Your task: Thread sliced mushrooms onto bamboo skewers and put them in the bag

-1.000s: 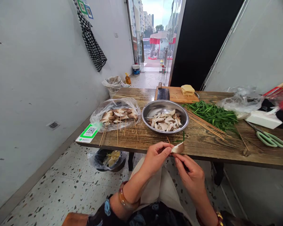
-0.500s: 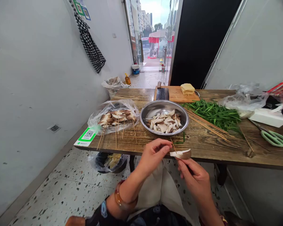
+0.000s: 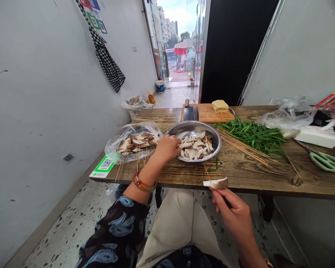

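A steel bowl (image 3: 194, 125) of cut mushroom pieces (image 3: 197, 146) stands near the table's front edge. At its left rim is my left hand (image 3: 167, 148), its fingers bent down at the mushrooms; their tips are hidden. My right hand (image 3: 231, 206) is closed on a thin wooden skewer (image 3: 207, 173) just off the front edge. One white and brown mushroom slice (image 3: 217, 184) is threaded on that skewer, close above my fingertips. Left of the bowl, several mushroom skewers (image 3: 141, 142) lie on a clear plastic bag (image 3: 114, 143), sticks pointing toward me.
Bare skewers (image 3: 244, 149) lie right of the bowl beside cut green leaves (image 3: 251, 134). Behind stands a cutting board (image 3: 206, 115) with a cleaver (image 3: 190, 113) and stacked yellowish sheets (image 3: 220, 106). Green-handled scissors (image 3: 325, 162) and a white box (image 3: 318, 136) are at right.
My left hand has moved away from the skewer, left and forward to the bowl's left rim. My right hand still holds the skewer with the slice in nearly the same place.
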A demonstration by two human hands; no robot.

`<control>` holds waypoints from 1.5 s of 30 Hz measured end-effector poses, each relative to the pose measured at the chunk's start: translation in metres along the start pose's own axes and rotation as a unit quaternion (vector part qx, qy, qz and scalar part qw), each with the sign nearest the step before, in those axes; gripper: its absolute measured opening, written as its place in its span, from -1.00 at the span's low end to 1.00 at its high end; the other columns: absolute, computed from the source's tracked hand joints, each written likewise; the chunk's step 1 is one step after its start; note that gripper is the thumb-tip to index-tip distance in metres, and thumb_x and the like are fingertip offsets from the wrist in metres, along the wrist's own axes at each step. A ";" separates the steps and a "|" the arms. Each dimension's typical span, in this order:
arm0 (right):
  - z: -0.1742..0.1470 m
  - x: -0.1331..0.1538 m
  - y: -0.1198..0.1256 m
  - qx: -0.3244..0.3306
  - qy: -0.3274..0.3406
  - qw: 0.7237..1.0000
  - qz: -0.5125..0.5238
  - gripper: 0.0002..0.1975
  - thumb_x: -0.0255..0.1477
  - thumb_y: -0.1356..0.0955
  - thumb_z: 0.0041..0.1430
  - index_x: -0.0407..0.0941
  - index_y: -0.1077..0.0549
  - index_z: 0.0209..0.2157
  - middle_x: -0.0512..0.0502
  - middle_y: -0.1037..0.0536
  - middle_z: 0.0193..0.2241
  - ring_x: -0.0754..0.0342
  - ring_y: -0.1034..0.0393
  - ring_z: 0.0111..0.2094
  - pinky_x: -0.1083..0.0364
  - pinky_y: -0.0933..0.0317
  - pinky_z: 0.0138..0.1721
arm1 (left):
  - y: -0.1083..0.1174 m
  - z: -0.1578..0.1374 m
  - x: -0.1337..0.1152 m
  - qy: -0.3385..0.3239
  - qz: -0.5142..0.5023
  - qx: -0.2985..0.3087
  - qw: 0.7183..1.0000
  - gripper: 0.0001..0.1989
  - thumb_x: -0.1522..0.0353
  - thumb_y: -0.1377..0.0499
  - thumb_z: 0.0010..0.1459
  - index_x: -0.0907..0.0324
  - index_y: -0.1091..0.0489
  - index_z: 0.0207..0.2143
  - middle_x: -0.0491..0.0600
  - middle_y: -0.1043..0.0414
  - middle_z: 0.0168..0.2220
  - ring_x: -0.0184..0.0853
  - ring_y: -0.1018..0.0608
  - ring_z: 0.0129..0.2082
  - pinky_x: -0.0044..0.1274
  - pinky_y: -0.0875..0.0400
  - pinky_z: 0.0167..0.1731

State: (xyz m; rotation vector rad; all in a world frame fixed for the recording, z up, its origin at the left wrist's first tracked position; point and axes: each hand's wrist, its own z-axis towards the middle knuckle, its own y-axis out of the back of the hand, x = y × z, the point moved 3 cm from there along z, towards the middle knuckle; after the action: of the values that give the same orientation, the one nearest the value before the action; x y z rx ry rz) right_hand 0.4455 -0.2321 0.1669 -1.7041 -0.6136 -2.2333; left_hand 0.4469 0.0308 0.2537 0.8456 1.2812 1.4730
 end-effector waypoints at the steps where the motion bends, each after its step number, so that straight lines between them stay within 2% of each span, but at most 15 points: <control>1: 0.000 0.001 0.001 0.002 0.003 1.000 -0.004 -0.76 -0.30 -0.34 0.17 -0.13 -0.61 -0.33 -0.02 -0.48 -0.56 0.17 -0.30 -0.64 0.20 -0.22 -0.62 | -0.002 0.002 0.000 0.004 -0.002 0.010 1.000 -0.83 0.44 -0.17 -0.02 0.15 -0.54 -0.36 0.05 -0.51 -0.36 -0.20 -0.48 -0.28 -0.43 -0.27 -0.21; 5: 0.000 0.002 0.004 -0.008 0.015 1.000 -0.025 -0.76 -0.30 -0.33 0.17 -0.12 -0.61 -0.35 -0.03 -0.50 -0.55 0.16 -0.30 -0.63 0.19 -0.22 -0.59 | -0.004 0.005 0.001 0.014 -0.039 0.013 0.999 -0.87 0.46 -0.14 -0.02 0.18 -0.51 -0.49 0.06 -0.50 -0.43 -0.21 -0.49 -0.35 -0.45 -0.26 -0.29; 8: -0.001 0.001 0.005 -0.011 0.021 0.999 -0.029 -0.76 -0.30 -0.33 0.17 -0.11 -0.61 -0.34 -0.02 -0.49 -0.56 0.17 -0.29 -0.63 0.20 -0.21 -0.59 | -0.001 0.003 0.005 0.019 -0.109 -0.046 0.993 -0.85 0.43 -0.11 0.04 0.21 -0.48 -0.48 0.03 -0.48 -0.45 -0.28 -0.47 -0.40 -0.48 -0.25 -0.34; 10: -0.002 0.001 0.005 -0.005 0.019 1.000 -0.020 -0.76 -0.30 -0.33 0.18 -0.12 -0.61 -0.33 -0.01 -0.48 -0.56 0.18 -0.29 -0.64 0.21 -0.21 -0.60 | 0.001 0.000 0.007 0.033 -0.191 -0.090 0.977 -0.86 0.42 -0.11 0.04 0.23 -0.46 -0.48 0.00 -0.46 -0.48 -0.33 -0.45 -0.44 -0.51 -0.25 -0.38; 12: -0.003 0.000 0.004 -0.004 0.013 1.000 -0.009 -0.75 -0.30 -0.32 0.19 -0.12 -0.61 -0.32 -0.01 -0.46 -0.56 0.18 -0.29 -0.64 0.21 -0.22 -0.62 | 0.002 -0.004 0.007 0.061 -0.310 -0.108 0.943 -0.87 0.39 -0.13 0.04 0.25 -0.44 -0.48 -0.04 -0.43 -0.53 -0.37 -0.44 -0.50 -0.55 -0.26 -0.45; 13: -0.003 0.000 0.004 -0.005 0.011 1.000 -0.005 -0.75 -0.30 -0.33 0.19 -0.12 -0.61 -0.31 -0.01 -0.46 -0.56 0.18 -0.29 -0.64 0.21 -0.22 -0.62 | 0.002 -0.007 0.005 0.077 -0.380 -0.107 0.915 -0.87 0.37 -0.15 0.04 0.25 -0.43 -0.47 -0.05 -0.43 -0.55 -0.39 -0.44 -0.52 -0.57 -0.25 -0.49; 16: -0.004 0.002 0.003 -0.009 0.016 1.000 -0.002 -0.76 -0.30 -0.33 0.18 -0.13 -0.61 -0.32 -0.02 -0.47 -0.55 0.18 -0.29 -0.63 0.21 -0.23 -0.62 | 0.002 -0.020 -0.007 0.109 -0.565 -0.087 0.813 -0.82 0.29 -0.20 0.01 0.26 -0.40 -0.44 -0.05 -0.45 -0.54 -0.43 -0.46 -0.56 -0.63 -0.23 -0.59; 17: -0.005 0.003 0.003 -0.008 0.019 1.000 -0.002 -0.76 -0.30 -0.34 0.17 -0.12 -0.61 -0.32 -0.02 -0.48 -0.55 0.18 -0.29 -0.63 0.21 -0.22 -0.63 | 0.002 -0.025 -0.012 0.113 -0.605 -0.082 0.784 -0.81 0.29 -0.23 -0.01 0.27 -0.39 -0.43 -0.05 -0.47 -0.52 -0.43 -0.47 -0.56 -0.64 -0.24 -0.60; 19: -0.006 0.006 0.001 -0.006 0.024 1.000 -0.001 -0.77 -0.31 -0.33 0.17 -0.11 -0.61 -0.33 -0.02 -0.47 -0.56 0.17 -0.30 -0.62 0.21 -0.22 -0.63 | 0.002 -0.036 -0.023 0.116 -0.655 -0.078 0.742 -0.79 0.30 -0.27 -0.04 0.27 -0.39 -0.42 -0.05 -0.47 -0.52 -0.45 -0.48 -0.56 -0.65 -0.27 -0.59; 24: -0.008 0.014 -0.004 0.005 0.042 0.999 -0.005 -0.78 -0.33 -0.33 0.17 -0.11 -0.61 -0.34 -0.01 -0.48 -0.56 0.17 -0.31 -0.62 0.20 -0.23 -0.60 | -0.004 -0.062 -0.044 0.122 -0.718 -0.063 0.682 -0.80 0.33 -0.29 -0.03 0.25 -0.39 -0.38 -0.08 -0.47 -0.53 -0.44 -0.51 -0.52 -0.61 -0.39 -0.47; 34: -0.010 0.019 -0.014 0.019 0.070 0.997 -0.037 -0.79 -0.34 -0.33 0.17 -0.10 -0.61 -0.36 -0.03 -0.49 -0.57 0.16 -0.31 -0.64 0.20 -0.22 -0.64 | -0.018 -0.092 -0.063 0.167 -0.802 -0.031 0.572 -0.83 0.40 -0.31 -0.05 0.26 -0.37 -0.41 -0.06 -0.47 -0.50 -0.45 -0.49 -0.51 -0.59 -0.38 -0.42; 36: -0.010 0.020 -0.015 0.022 0.078 0.996 -0.038 -0.78 -0.34 -0.32 0.18 -0.09 -0.61 -0.35 -0.02 -0.48 -0.57 0.16 -0.33 -0.62 0.21 -0.23 -0.64 | -0.021 -0.096 -0.066 0.175 -0.809 -0.019 0.561 -0.83 0.40 -0.31 -0.07 0.26 -0.38 -0.42 -0.06 -0.46 -0.50 -0.46 -0.48 -0.51 -0.59 -0.36 -0.43; 40: -0.008 0.018 -0.014 0.020 0.083 0.995 -0.046 -0.78 -0.34 -0.32 0.18 -0.08 -0.61 -0.33 -0.05 -0.53 -0.53 0.13 -0.37 -0.59 0.20 -0.27 -0.62 | -0.028 -0.101 -0.067 0.173 -0.803 -0.011 0.571 -0.81 0.45 -0.34 -0.16 0.25 -0.42 -0.44 -0.05 -0.47 -0.42 -0.45 -0.47 -0.44 -0.59 -0.33 -0.36; 43: -0.006 0.019 -0.011 0.030 0.093 0.993 -0.064 -0.78 -0.34 -0.32 0.18 -0.08 -0.60 -0.36 -0.06 -0.53 -0.51 0.11 -0.39 -0.57 0.18 -0.28 -0.60 | -0.029 -0.104 -0.068 0.147 -0.793 0.012 0.592 -0.73 0.43 -0.35 -0.15 0.22 -0.49 -0.31 -0.08 -0.46 -0.41 -0.45 -0.46 -0.41 -0.58 -0.31 -0.30; 45: -0.005 0.021 -0.009 0.045 0.111 0.990 -0.079 -0.78 -0.35 -0.31 0.20 -0.08 -0.59 -0.38 -0.05 -0.51 -0.53 0.10 -0.39 -0.56 0.17 -0.29 -0.57 | -0.027 -0.106 -0.069 0.126 -0.774 0.041 0.619 -0.73 0.40 -0.34 -0.12 0.22 -0.52 -0.27 -0.06 -0.48 -0.39 -0.42 -0.46 -0.38 -0.56 -0.30 -0.28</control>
State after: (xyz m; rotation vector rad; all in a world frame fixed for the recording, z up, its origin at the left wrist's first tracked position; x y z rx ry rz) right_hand 0.4312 -0.2257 0.1846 -1.3829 -0.8040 -2.4188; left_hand 0.3742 -0.0670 0.2119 -0.5549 1.5237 0.0468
